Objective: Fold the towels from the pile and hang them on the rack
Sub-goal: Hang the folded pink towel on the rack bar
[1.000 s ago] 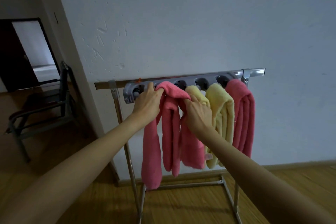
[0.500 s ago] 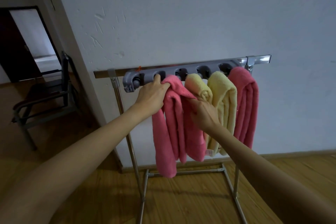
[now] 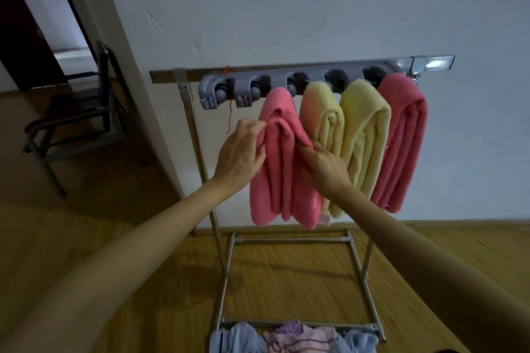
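A: Pale wall, wooden floor behind. Progress?

B: Folded pink terry towel [image 3: 279, 157] hangs from the third clip of the grey plastic holder strip [image 3: 286, 84] on the metal floor rack [image 3: 200, 135]. Right of it hang three more: a folded peach-yellow towel [image 3: 322, 114], a folded pale yellow towel [image 3: 365, 135], and a second folded pink towel [image 3: 401, 140] at the far end. Four up, judging by that. Two clips at the left end look free.

A: Left to do?

B: A heap of light blue and lilac cloths [image 3: 292, 337] sits on the rack's bottom rail, so more probably need folding and hanging.

A: Hands?

B: Left hand [image 3: 239, 157] pinches the pink towel's left edge near the top, fingers curled on the fabric. Right hand [image 3: 324, 165] grips its right fold, fingertips tucked into the cloth. Towel sits between both hands, touching each. Looks like straightening the hang.

A: Anything else?

B: Dark metal chair [image 3: 74, 120] far left, by a doorway [image 3: 43, 23].
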`<state>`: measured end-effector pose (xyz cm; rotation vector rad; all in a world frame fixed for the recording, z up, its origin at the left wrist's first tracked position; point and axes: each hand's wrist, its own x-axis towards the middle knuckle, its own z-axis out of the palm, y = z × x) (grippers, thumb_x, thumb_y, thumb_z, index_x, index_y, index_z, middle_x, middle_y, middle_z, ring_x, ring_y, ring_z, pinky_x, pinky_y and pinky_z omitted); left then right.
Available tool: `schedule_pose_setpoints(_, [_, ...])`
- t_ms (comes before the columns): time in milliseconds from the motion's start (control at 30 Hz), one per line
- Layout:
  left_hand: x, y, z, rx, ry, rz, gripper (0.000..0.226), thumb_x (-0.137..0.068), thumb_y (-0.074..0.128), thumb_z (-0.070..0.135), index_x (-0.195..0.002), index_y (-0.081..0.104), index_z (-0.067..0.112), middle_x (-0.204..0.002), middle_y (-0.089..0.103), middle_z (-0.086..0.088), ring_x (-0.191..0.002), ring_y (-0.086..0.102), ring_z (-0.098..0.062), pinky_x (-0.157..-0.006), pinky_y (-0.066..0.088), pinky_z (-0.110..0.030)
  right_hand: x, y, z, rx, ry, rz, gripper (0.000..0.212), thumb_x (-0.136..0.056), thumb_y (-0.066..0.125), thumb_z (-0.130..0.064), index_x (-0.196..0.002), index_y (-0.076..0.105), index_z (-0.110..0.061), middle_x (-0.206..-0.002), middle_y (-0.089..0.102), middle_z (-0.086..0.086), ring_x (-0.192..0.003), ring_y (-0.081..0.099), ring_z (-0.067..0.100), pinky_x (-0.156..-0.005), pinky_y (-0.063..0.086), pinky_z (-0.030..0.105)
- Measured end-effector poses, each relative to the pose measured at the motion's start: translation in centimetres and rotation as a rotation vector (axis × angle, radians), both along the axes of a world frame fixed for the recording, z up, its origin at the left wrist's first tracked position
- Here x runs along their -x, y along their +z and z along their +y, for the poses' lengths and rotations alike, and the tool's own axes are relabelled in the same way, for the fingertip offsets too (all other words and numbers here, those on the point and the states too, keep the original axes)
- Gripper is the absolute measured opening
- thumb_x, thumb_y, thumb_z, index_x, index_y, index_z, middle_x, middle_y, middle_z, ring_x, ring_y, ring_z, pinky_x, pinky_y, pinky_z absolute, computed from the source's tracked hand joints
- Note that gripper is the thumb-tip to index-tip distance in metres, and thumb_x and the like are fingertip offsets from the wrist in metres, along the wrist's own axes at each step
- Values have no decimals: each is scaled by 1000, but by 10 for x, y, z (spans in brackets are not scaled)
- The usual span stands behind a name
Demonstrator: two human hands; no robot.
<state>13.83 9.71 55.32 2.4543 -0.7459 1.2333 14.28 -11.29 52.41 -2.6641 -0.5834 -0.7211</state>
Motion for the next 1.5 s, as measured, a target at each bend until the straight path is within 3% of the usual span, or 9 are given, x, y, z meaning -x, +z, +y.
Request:
schedule_pose_setpoints(200, [-10, -47, 2, 310, 144, 587, 61, -77, 70, 38, -125, 44, 9, -109, 60, -3, -89, 61, -18, -71, 54, -34, 0, -18, 7, -104, 16, -111, 48, -81, 65, -15, -129, 57, -16, -136, 54, 8, -79, 68, 31, -51, 42, 25])
schedule_pose_setpoints(300, [-11, -57, 3, 369, 112, 776, 9, -84, 62, 19, -77, 59, 15, -70, 60, 3, -64, 59, -18, -59, 43, -29, -4, -24, 11, -88, 24, -144, 47, -78, 66, -10, -124, 60, -13, -133, 57, 10, -74, 69, 31, -48, 45, 26])
schedule_pose_setpoints(367, [-14, -60, 5, 386, 135, 726, 31, -85, 56, 8, -57, 47, 17, -56, 50, 5, -55, 56, -24, -51, 33, -24, -6, -26, 15, -61, -2, -144, 46, -79, 56, -10, -124, 60, -15, -133, 57, 9, -72, 69, 32, -47, 47, 29])
schedule_pose_setpoints(467, [-19, -50, 12, 436, 214, 570, 24, -84, 57, 6, -62, 51, 13, -59, 52, 1, -53, 51, -19, -49, 28, -23, -8, -28, 18, -30, -64, -108, 47, -82, 32, -25, -117, 64, -18, -126, 62, 7, -64, 68, 33, -45, 44, 30])
schedule_pose_setpoints(667, [-23, -40, 17, 374, 191, 382, 17, -89, 56, 10, -74, 64, 6, -62, 56, 2, -51, 51, -16, -46, 29, -18, -10, -33, 21, 39, -144, -3, 29, -89, 54, -27, -117, 62, -25, -129, 60, -1, -72, 68, 33, -51, 47, 33])
schedule_pose_setpoints(867, [-23, -70, 12, 163, 38, 688, 11, -91, 50, 6, -84, 56, 11, -76, 63, -8, -68, 62, -28, -59, 44, -26, -3, -33, 16, -8, -13, 67, 44, -85, 56, -13, -128, 57, -21, -125, 59, 10, -83, 65, 36, -57, 52, 40])
schedule_pose_setpoints(1033, [-18, -75, -4, 281, -158, 1090, 31, -79, 69, 15, -106, 55, 18, -90, 59, 8, -85, 58, -11, -70, 44, -14, -3, -39, 10, -27, 15, 61, 52, -83, 54, -8, -134, 52, -18, -120, 62, 14, -89, 65, 35, -63, 53, 40])
schedule_pose_setpoints(1300, [-9, -86, -35, 325, 33, 913, 66, -68, 78, 47, -119, 53, 14, -88, 67, 1, -76, 65, -19, -67, 54, -30, 1, -52, 3, -140, 49, 62, 57, -91, 47, -10, -145, 34, -22, -102, 66, 16, -77, 64, 37, -60, 51, 40])
schedule_pose_setpoints(1500, [-7, -93, -30, 420, 111, 771, 22, -76, 60, 5, -96, 62, -1, -87, 68, -16, -78, 65, -33, -61, 45, -29, 18, -74, 25, -437, -40, -66, 74, -95, 53, -22, -147, 1, -25, -92, 70, 5, -58, 62, 22, -48, 40, 25])
